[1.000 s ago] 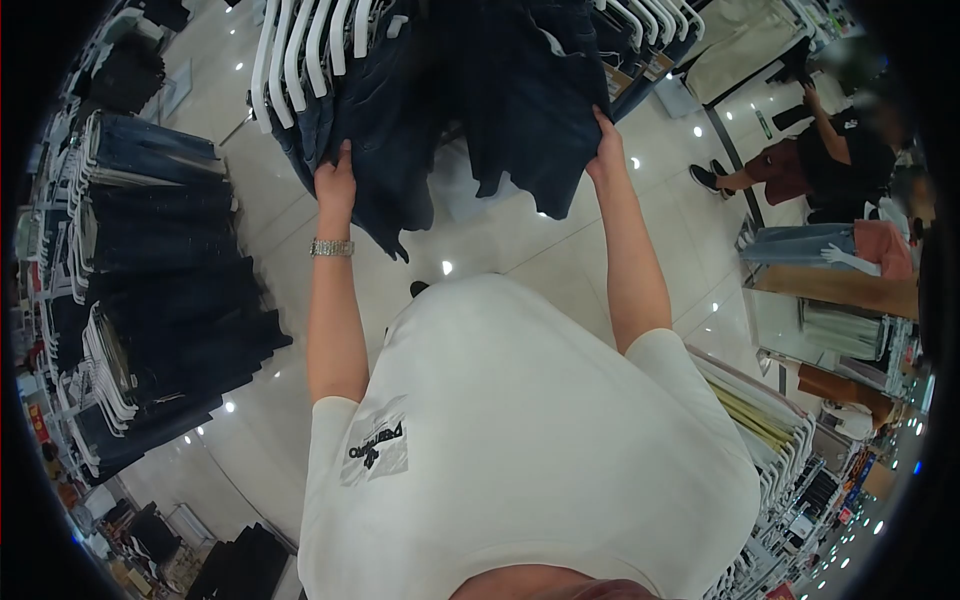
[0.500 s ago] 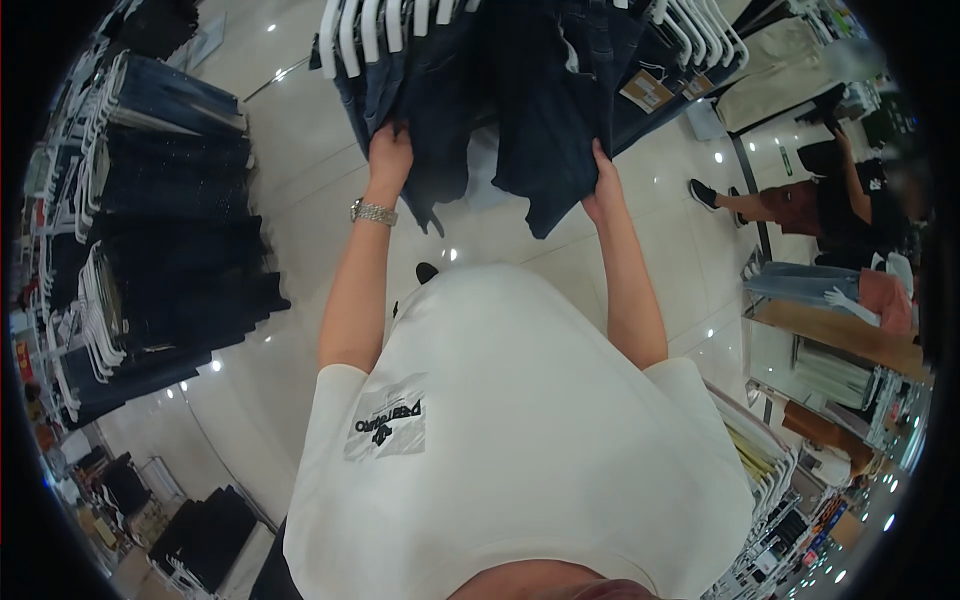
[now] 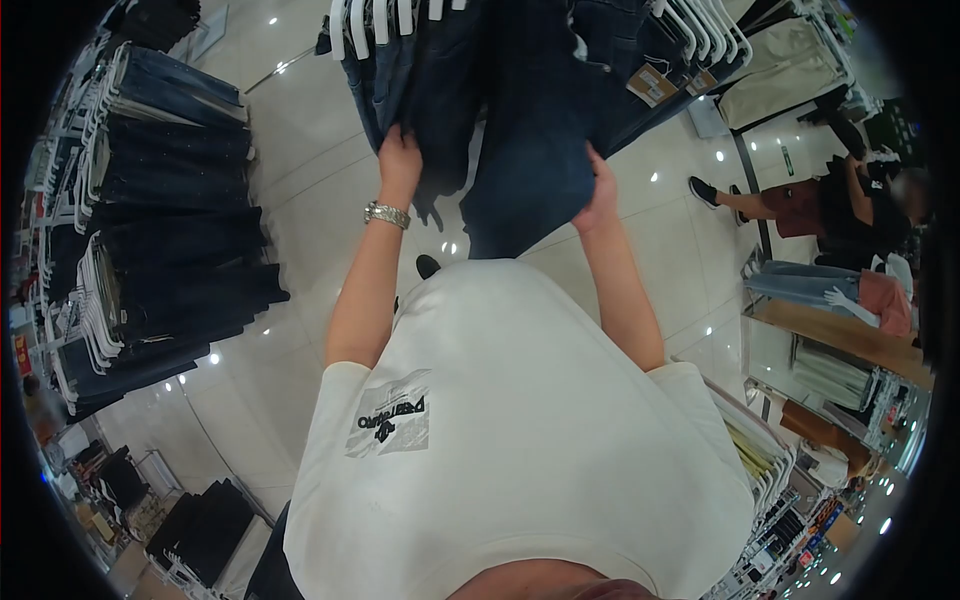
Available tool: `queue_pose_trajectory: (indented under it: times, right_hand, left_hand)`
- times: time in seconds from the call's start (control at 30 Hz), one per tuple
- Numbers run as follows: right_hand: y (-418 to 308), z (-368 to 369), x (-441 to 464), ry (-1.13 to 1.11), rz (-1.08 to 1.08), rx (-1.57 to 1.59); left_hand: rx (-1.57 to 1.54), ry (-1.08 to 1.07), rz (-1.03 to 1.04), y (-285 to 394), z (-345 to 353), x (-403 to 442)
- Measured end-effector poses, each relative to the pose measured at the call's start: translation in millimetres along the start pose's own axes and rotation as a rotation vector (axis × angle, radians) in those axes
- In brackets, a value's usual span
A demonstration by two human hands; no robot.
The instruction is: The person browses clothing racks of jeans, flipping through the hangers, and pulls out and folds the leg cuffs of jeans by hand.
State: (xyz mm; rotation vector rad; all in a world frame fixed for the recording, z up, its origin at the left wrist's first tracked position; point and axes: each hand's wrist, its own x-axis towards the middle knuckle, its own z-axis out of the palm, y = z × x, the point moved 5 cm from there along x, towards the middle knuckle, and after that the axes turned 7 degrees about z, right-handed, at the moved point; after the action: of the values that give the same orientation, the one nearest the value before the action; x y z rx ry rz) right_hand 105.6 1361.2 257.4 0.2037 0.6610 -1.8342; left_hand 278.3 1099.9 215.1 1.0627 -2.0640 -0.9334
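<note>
The work area was a clothing store with a glossy tiled floor [image 3: 310, 200]. The dark jeans [image 3: 535, 150], taken as the reference position, hung among white hangers [image 3: 358, 25], their lower cloth between the two hands. The right hand [image 3: 600, 195] pinched the right edge of the dark jeans; the left hand [image 3: 400, 165] was curled closed on their left edge, its fingertips partly hidden. A light, even grip on both edges probably suited the spread cloth best; unequal tension risked twisting a leg or dragging on the white hangers. At the right side of the dark jeans hung a brown tag [image 3: 651, 86], best kept free of snagging. Well to their left was a row of hung denim [image 3: 180, 160]; well to their right stood another person [image 3: 800, 205].
</note>
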Motion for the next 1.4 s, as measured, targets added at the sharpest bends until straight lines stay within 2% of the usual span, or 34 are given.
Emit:
queue_pose_trajectory:
  times: [0.1, 0.17, 0.23, 0.33, 0.43, 0.47, 0.57, 0.7, 1.03, 1.23, 1.33, 1.4]
  right_hand:
    - [37.4, 29.5, -2.3, 0.024, 0.057, 0.016]
    - [51.2, 39.5, 1.2, 0.023, 0.083, 0.015]
    - [58.5, 40.0, 7.7, 0.026, 0.102, -0.001]
    - [47.0, 38.3, 11.7, 0.037, 0.078, -0.003]
    - [33.4, 44.8, 5.8, 0.093, 0.044, -0.021]
    - [32.7, 42.5, 6.6, 0.084, 0.022, -0.005]
    - [27.3, 27.7, 11.0, 0.083, -0.045, 0.03]
    - [8.1, 12.9, 13.1, 0.114, -0.121, 0.007]
    - [3.7, 9.8, 3.7, 0.114, -0.127, -0.063]
    - [30.4, -4.4, 6.7, -0.055, -0.032, -0.121]
    - [56.5, -30.8, 11.3, -0.002, 0.046, -0.353]
    - [81.8, -45.4, 11.4, -0.014, 0.173, -0.47]
  left_hand:
    - [-0.022, -0.006, 0.039, -23.3, 37.1, -42.1]
    - [-0.213, -0.363, -0.145, -15.6, 54.2, -81.3]
    - [-0.744, -0.657, -0.497, -10.4, 67.3, -128.9]
    - [-1.041, -0.947, -0.794, 16.2, 46.4, -161.1]
    - [-0.955, -0.839, -0.656, -3.0, 28.4, -151.8]
    - [-1.071, -0.746, -0.743, -7.6, 22.8, -149.9]
    - [-1.216, -0.561, -0.717, 5.7, 3.3, -133.9]
    - [-1.141, -0.415, -0.734, -4.8, -16.0, -119.8]
    - [-1.168, -0.364, -0.736, 8.3, -34.7, -118.1]
    - [-1.188, -0.376, -0.727, 5.4, -33.5, -120.4]
    - [-1.217, -0.383, -0.739, 1.2, -28.2, -123.8]
    - [-1.255, -0.386, -0.764, 3.5, -26.8, -125.1]
